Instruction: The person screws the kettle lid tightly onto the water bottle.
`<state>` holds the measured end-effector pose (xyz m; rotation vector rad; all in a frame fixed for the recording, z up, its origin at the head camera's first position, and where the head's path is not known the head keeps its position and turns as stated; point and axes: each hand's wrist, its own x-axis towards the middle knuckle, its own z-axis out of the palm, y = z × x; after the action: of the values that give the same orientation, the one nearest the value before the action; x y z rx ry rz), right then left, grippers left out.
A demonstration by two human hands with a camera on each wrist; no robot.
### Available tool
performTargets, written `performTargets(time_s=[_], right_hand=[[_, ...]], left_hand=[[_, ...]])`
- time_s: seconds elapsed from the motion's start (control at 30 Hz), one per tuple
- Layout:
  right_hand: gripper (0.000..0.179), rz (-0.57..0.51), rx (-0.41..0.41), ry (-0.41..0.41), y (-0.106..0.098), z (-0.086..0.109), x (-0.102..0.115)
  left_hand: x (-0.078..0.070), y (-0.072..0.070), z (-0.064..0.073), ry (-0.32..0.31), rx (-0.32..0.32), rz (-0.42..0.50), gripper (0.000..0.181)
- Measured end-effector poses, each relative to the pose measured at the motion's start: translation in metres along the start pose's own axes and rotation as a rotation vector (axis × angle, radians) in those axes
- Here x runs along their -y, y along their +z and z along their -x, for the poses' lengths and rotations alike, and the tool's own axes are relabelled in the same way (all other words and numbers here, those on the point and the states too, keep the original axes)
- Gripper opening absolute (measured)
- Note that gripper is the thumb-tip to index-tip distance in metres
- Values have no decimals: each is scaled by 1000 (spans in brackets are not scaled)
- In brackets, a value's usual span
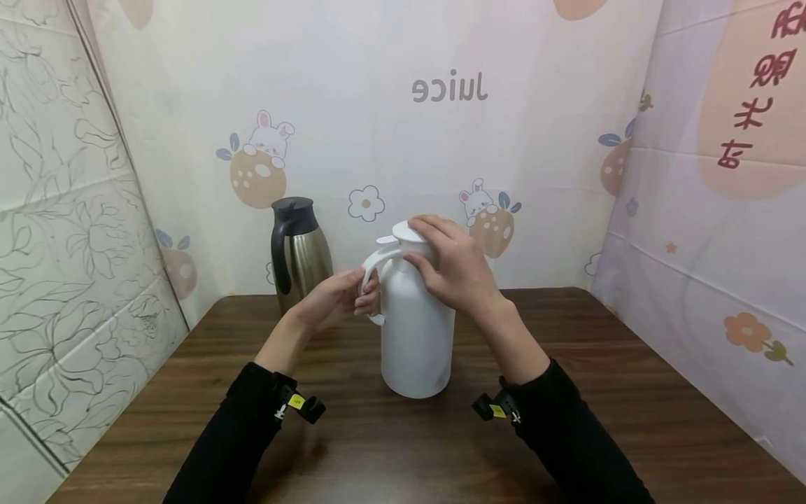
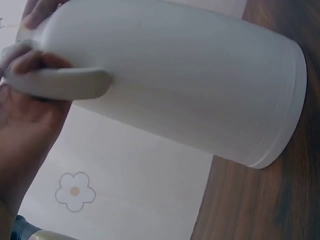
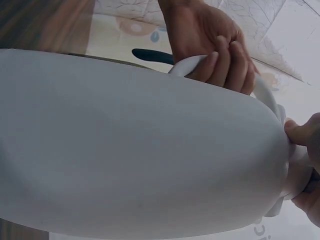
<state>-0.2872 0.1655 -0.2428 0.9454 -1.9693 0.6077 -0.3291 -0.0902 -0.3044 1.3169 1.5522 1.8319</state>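
Observation:
A white thermos jug (image 1: pixel 415 336) stands upright on the wooden table, its handle (image 1: pixel 371 269) toward the left. My left hand (image 1: pixel 334 299) grips that handle; in the right wrist view its fingers (image 3: pixel 231 67) curl through the loop. Over the top, my right hand (image 1: pixel 455 262) holds the white lid (image 1: pixel 406 232), fingers across it and thumb at the neck beside the handle's upper end. The left wrist view shows the jug's smooth body (image 2: pixel 190 75) down to its base, with the lid mostly out of frame.
Behind my left hand stands a gold-coloured metal thermos jug (image 1: pixel 308 255) with a black top and handle. The brown wooden table (image 1: pixel 409 448) ends at a back wall sheet (image 1: pixel 352 105) printed with rabbits and fruit. Patterned sheets also hang at both sides.

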Motion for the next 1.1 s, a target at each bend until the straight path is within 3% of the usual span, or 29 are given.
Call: performTargets(time_s=[0.13, 0.47, 0.73, 1.1], right_hand=[[49, -2, 6, 6, 1, 1, -4], [48, -71, -44, 17, 11, 3, -19], [50, -142, -91, 77, 19, 5, -25], [54, -156, 22, 125, 20, 5, -28]], left_hand=[[1, 2, -4, -17, 35, -45, 34], [-3, 11, -10, -26, 31, -185, 30], [-13, 25, -15, -78, -76, -397, 26], [-19, 37, -17, -66, -168, -585, 27]])
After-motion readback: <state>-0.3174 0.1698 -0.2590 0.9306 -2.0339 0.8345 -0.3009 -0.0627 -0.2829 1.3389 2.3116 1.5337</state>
